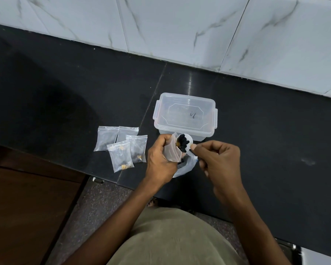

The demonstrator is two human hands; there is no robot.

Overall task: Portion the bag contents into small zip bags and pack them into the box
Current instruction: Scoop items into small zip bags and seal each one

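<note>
My left hand [159, 161] grips a small clear zip bag [172, 152], its mouth held open and upward. My right hand [220, 159] pinches the handle of a white spoon [184, 143] loaded with dark pieces and one orange piece, right at the bag's mouth. Beneath my hands lies the larger source bag [185, 167], mostly hidden. A clear plastic box [185, 115] with its lid on stands just beyond the spoon. Several small zip bags [120, 146] holding dark and orange pieces lie flat to the left.
All this rests on a dark stone counter [256, 140] backed by a white marble-tiled wall [180, 25]. The counter's front edge runs just below my hands, with a brown wooden panel [27, 207] at the lower left and speckled floor below.
</note>
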